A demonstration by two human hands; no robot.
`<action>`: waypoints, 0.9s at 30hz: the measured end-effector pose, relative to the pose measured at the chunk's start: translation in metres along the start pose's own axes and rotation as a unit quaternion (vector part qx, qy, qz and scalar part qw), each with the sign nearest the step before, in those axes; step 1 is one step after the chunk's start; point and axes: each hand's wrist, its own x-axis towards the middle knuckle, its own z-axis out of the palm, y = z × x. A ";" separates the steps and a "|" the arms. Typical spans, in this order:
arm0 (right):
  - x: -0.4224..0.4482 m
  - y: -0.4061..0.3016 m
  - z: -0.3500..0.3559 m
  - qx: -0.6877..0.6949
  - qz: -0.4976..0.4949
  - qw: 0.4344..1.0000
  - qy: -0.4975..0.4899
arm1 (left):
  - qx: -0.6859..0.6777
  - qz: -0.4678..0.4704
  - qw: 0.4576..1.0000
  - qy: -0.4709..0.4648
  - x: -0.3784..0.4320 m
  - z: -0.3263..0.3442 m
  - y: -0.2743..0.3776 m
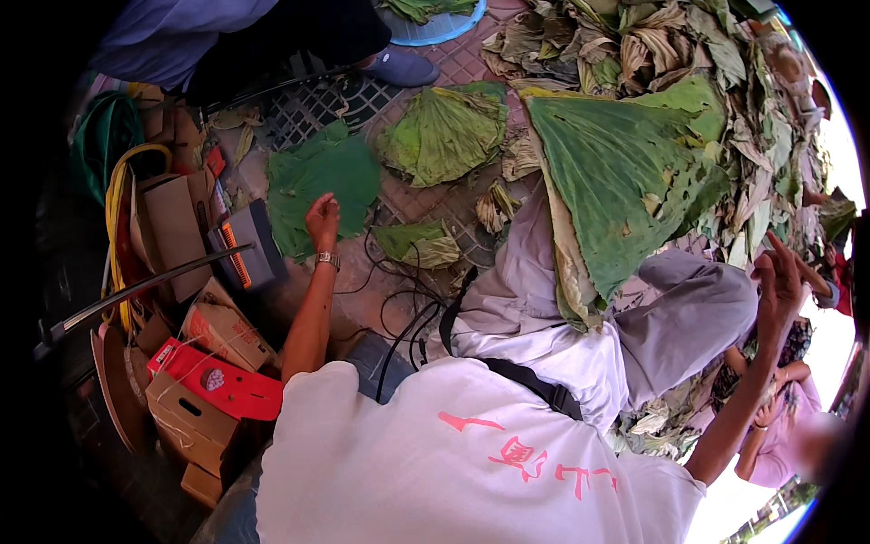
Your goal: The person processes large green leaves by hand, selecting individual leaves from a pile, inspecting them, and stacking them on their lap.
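My left hand (322, 221), with a metal-band watch (327, 259) at the wrist, is above a dark green lotus leaf (353, 166). Its fingers are curled together and no object shows in them; whether it touches the leaf is unclear. Out to the right, my right hand (778, 292) is raised beside my knee with fingers apart and nothing visible in it. A large folded lotus leaf (612, 170), green with a pale brown edge, lies across my lap. Beyond my left hand, a yellowish-green folded leaf (445, 136) rests on the paving, with a smaller leaf (418, 243) nearer me.
Withered leaves (632, 47) are heaped at far right. Cardboard boxes (183, 415), a grey box (248, 245) and a metal rod (149, 289) stand at left. Black cables (408, 299) cross the ground. A person's shoe (401, 66) is ahead; other people (781, 415) are at right.
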 end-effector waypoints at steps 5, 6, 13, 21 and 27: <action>-0.012 0.001 0.019 0.060 0.054 0.996 -0.029 | -0.107 0.023 0.977 -0.185 -0.063 0.082 0.125; -0.015 -0.004 0.025 0.051 0.069 0.995 -0.044 | -0.130 0.029 0.966 -0.223 -0.077 0.094 0.148; -0.035 0.013 0.036 0.002 0.047 0.999 -0.024 | -0.318 -0.051 0.867 -0.381 -0.155 0.168 0.230; -0.070 0.050 0.019 0.036 0.087 0.995 0.038 | -0.303 -0.088 0.894 -0.317 -0.198 0.211 0.266; -0.078 0.084 0.014 0.069 0.099 0.991 0.050 | -0.306 -0.086 0.903 -0.289 -0.202 0.206 0.274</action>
